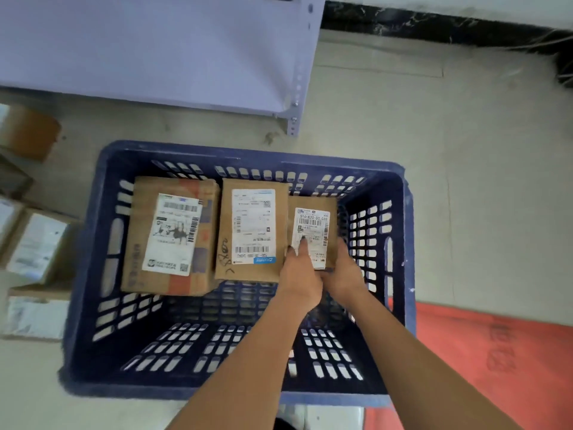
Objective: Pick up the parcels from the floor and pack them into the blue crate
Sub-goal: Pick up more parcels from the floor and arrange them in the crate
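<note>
Both forearms reach down, hands (pixel 322 274) gripping small parcel (pixel 313 231) inside blue crate (pixel 93 243).

Small parcel (pixel 312 231) label reads "516-K20-00 088"; other labels illegible.

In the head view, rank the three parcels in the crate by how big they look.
1. Left parcel, with orange tape: largest.
2. Middle parcel: narrower, similar length.
3. Right parcel, held by the left hand and right hand: smallest, though partly covered.
All lie in the blue crate.
</note>
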### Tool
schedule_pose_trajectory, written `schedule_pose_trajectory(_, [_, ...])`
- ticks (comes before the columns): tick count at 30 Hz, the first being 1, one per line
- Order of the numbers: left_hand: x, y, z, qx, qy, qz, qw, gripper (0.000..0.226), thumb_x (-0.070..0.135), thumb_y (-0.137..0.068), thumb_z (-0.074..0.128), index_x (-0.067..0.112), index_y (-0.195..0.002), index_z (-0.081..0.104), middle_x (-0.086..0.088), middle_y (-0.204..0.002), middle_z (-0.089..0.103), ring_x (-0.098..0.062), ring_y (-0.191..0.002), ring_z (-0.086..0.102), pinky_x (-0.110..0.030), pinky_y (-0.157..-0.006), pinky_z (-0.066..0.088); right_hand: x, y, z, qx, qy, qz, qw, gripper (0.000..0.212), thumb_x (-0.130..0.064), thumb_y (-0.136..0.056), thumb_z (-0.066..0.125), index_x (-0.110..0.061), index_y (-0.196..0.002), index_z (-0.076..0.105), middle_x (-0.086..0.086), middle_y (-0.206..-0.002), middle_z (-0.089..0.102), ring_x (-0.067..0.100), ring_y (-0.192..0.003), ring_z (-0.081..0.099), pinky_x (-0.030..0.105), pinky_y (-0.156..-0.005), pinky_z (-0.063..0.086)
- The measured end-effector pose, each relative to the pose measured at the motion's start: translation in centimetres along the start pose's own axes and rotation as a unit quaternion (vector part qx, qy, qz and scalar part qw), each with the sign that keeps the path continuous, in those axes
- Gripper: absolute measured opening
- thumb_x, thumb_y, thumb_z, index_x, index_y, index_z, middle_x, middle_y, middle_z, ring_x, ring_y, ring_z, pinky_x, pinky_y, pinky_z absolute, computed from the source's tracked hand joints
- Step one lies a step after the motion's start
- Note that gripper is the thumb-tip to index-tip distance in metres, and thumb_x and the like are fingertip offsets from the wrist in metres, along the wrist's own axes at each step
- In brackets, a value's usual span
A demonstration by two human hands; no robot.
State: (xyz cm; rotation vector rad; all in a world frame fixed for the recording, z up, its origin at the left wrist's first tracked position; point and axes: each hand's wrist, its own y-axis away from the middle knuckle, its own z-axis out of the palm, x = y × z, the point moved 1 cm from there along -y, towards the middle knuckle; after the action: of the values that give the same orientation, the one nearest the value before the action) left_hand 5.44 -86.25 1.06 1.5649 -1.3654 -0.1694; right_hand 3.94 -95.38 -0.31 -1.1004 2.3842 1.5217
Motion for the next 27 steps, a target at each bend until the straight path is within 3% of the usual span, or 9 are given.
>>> schedule_pose_trajectory(4, [0.9,5.7,-4.1,-0.014,0.119,-0.027,0.992,0.061,0.000,-0.090,0.043,0.016,-0.146,0.024,-0.010,-0.139,0.046,-0.031,-0.109,0.059,-0.033,-0.088,0.051,-2.4,6.8,-3.3,-0.034,0.045,-0.010,0.998,0.066,-0.004,-0.083,0.056,-0.022,-0.141,0.030,0.010,-0.121,0.062,0.024,-0.097,0.059,0.029,-0.082,0.044])
schedule_pose_trajectory(8, [-0.1,11.5,-8.6,-0.035,0.156,-0.036,0.987,0.064,0.003,-0.093,0.039,0.026,-0.148,0.015,-0.015,-0.139,0.048,-0.038,-0.115,0.053,-0.037,-0.083,0.052,-5.5,12.1,-5.3,-0.055,0.089,-0.007,0.994,0.059,-0.003,-0.082,0.056,-0.017,-0.137,0.039,0.010,-0.116,0.063,0.029,-0.096,0.061,0.036,-0.083,0.049])
schedule_pose_trajectory(11, [-3.5,14.6,-12.9,-0.009,0.154,-0.035,0.987,0.067,0.001,-0.092,0.040,0.027,-0.148,0.015,0.000,-0.113,0.061,-0.021,-0.072,0.062,-0.019,-0.051,0.044,-9.1,14.4,-4.9,-0.077,0.108,-0.012,0.991,0.066,-0.004,-0.084,0.056,-0.021,-0.143,0.031,0.012,-0.117,0.062,0.023,-0.075,0.060,0.029,-0.064,0.048])
schedule_pose_trajectory(12, [-5.0,15.4,-14.6,0.010,0.150,-0.038,0.988,0.067,0.000,-0.091,0.041,0.026,-0.148,0.016,0.003,-0.114,0.059,-0.016,-0.071,0.061,-0.020,-0.053,0.045,-10.3,14.9,-4.5,-0.083,0.108,-0.012,0.991,0.069,-0.004,-0.085,0.056,-0.022,-0.145,0.028,0.013,-0.117,0.062,0.019,-0.063,0.056,0.026,-0.054,0.044])
schedule_pose_trajectory(15, [-9.8,17.3,-20.0,0.072,0.131,-0.055,0.987,0.059,0.001,-0.091,0.041,0.023,-0.144,0.027,-0.004,-0.137,0.050,-0.027,-0.112,0.058,-0.033,-0.087,0.050,-14.4,16.0,-2.1,-0.077,0.122,-0.033,0.989,0.067,-0.005,-0.087,0.056,-0.023,-0.145,0.026,0.015,-0.122,0.059,0.010,-0.046,0.045,0.017,-0.039,0.034])
schedule_pose_trajectory(19, [-18.5,19.6,-26.4,0.109,0.157,-0.076,0.979,0.053,0.004,-0.092,0.044,0.020,-0.141,0.032,-0.007,-0.137,0.050,-0.019,-0.115,0.054,-0.015,-0.087,0.048,-20.4,17.1,4.2,-0.065,0.109,-0.051,0.991,0.066,-0.005,-0.086,0.056,-0.024,-0.144,0.030,0.014,-0.126,0.056,0.011,-0.044,0.045,0.013,-0.034,0.032])
schedule_pose_trajectory(22, [-25.9,21.0,-30.8,0.105,0.116,-0.128,0.979,0.062,0.002,-0.090,0.042,0.022,-0.145,0.023,-0.010,-0.135,0.049,-0.024,-0.113,0.054,-0.026,-0.081,0.046,-24.6,18.2,10.1,-0.073,0.087,-0.052,0.992,0.066,-0.008,-0.087,0.059,-0.026,-0.143,0.030,0.014,-0.134,0.051,0.028,-0.073,0.065,0.018,-0.044,0.043])
schedule_pose_trajectory(25, [-31.8,22.6,-35.1,0.107,0.094,-0.140,0.980,0.056,0.004,-0.089,0.042,0.018,-0.142,0.030,-0.007,-0.130,0.053,-0.021,-0.110,0.053,-0.023,-0.083,0.042,-28.1,19.4,17.0,-0.087,0.052,-0.047,0.994,0.067,-0.006,-0.087,0.058,-0.022,-0.145,0.028,0.014,-0.140,0.044,0.037,-0.112,0.056,0.038,-0.071,0.053])
schedule_pose_trajectory(27, [-35.2,23.7,-37.9,0.127,0.103,-0.150,0.975,0.051,0.006,-0.090,0.043,0.016,-0.140,0.034,-0.008,-0.133,0.052,-0.022,-0.113,0.054,-0.024,-0.088,0.041,-30.6,20.3,21.1,-0.101,-0.013,-0.025,0.995,0.070,-0.006,-0.087,0.060,-0.022,-0.146,0.026,0.013,-0.146,0.037,0.038,-0.121,0.048,0.043,-0.087,0.049])
